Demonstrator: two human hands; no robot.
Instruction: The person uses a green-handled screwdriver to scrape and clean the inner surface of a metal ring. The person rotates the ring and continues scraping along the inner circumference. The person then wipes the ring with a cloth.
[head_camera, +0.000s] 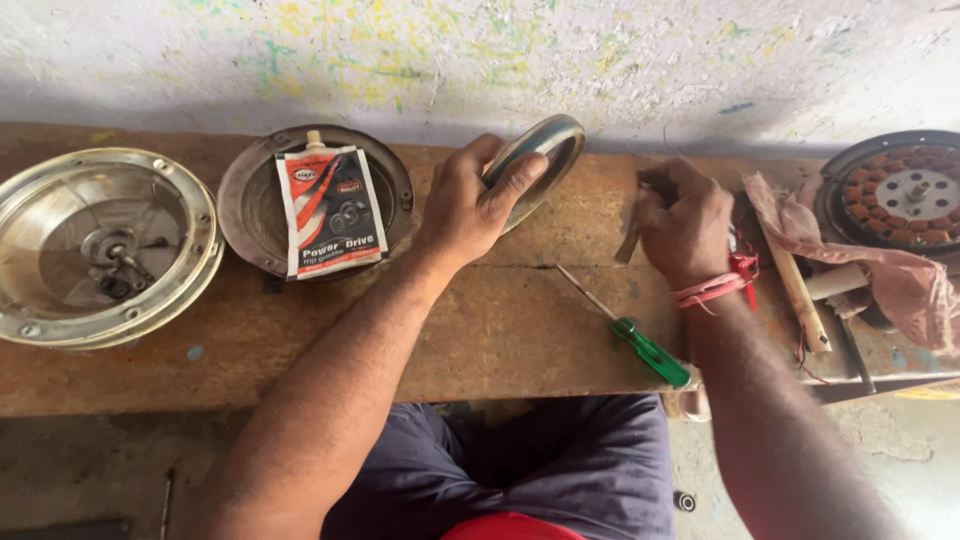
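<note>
Wood makes up the long brown surface (500, 340), the biggest thing here. On its left end sits a big shiny metal dish (60, 250) with small parts in the middle. Next to it lies a dark round cover (245, 215), and a red and white packet (330, 210) rests on top of it. At the far right is a round part with copper coils (905, 190), and a pink rag (900, 280) lies beside it. The left hand (465, 205) has its grip closed on a metal ring (545, 150), tipped up on edge above the surface. The right hand (685, 225) is curled around a small thin piece I cannot make out. A green screwdriver (640, 345) lies between the two arms.
</note>
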